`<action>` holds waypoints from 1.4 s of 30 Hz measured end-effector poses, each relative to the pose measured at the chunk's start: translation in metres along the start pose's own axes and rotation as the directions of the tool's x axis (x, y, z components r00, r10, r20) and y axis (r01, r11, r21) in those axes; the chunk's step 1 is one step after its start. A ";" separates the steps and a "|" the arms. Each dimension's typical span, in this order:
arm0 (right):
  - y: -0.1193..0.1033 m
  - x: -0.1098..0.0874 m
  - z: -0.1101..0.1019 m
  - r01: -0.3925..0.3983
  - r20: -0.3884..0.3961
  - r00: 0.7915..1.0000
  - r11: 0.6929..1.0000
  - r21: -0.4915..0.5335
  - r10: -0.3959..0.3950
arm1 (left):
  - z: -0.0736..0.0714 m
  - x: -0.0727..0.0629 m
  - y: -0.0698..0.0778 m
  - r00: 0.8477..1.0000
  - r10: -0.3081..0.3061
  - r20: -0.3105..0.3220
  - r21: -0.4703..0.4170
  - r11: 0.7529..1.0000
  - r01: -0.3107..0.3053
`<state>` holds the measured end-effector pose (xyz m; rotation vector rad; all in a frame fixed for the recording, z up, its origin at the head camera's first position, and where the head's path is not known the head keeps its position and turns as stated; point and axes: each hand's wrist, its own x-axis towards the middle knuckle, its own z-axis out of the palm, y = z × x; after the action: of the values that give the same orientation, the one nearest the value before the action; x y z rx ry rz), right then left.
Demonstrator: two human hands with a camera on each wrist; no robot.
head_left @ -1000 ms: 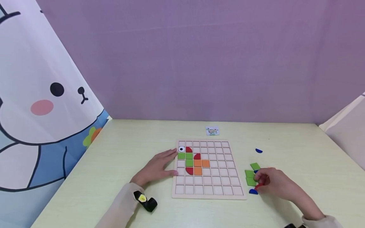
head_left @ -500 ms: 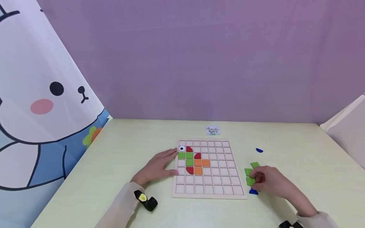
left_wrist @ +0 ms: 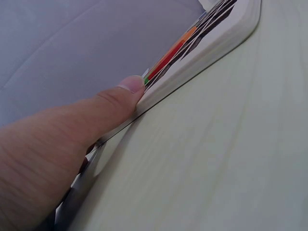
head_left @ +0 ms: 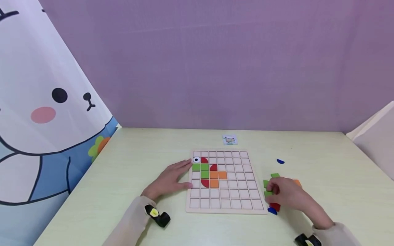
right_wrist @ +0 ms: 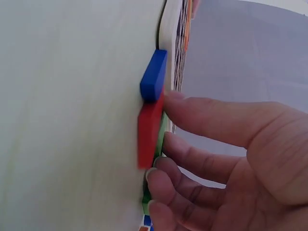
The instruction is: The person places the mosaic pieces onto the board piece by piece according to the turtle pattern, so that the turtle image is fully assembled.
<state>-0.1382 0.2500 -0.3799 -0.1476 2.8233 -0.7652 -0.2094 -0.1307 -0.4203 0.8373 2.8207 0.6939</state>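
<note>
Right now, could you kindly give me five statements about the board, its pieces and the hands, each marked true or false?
1. The left hand touches the board. True.
2. The picture card lies on the board. False: the picture card lies on the table beyond it.
3. Three orange squares sit on the board. True.
4. The eye piece is in the bottom row. False: the eye piece is in the second row from the top.
5. The right hand is by loose green pieces. True.
</note>
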 end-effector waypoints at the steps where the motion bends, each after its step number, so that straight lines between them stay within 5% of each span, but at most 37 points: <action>1: -0.001 0.000 0.000 -0.004 0.000 1.000 1.000 -0.007 0.004 | 0.000 0.000 0.000 1.000 -0.003 0.002 0.001 1.000 0.003; 26: -0.005 -0.001 -0.001 -0.010 0.049 0.999 1.000 -0.028 0.012 | -0.001 -0.001 0.003 1.000 0.003 0.003 -0.002 1.000 -0.003; 42: -0.002 -0.002 -0.003 0.077 0.097 0.992 0.997 0.019 -0.079 | 0.000 -0.002 0.001 1.000 0.006 -0.003 -0.012 1.000 -0.006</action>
<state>-0.1365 0.2497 -0.3758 -0.2869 2.7324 -0.7734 -0.2074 -0.1310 -0.4194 0.8439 2.8146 0.7130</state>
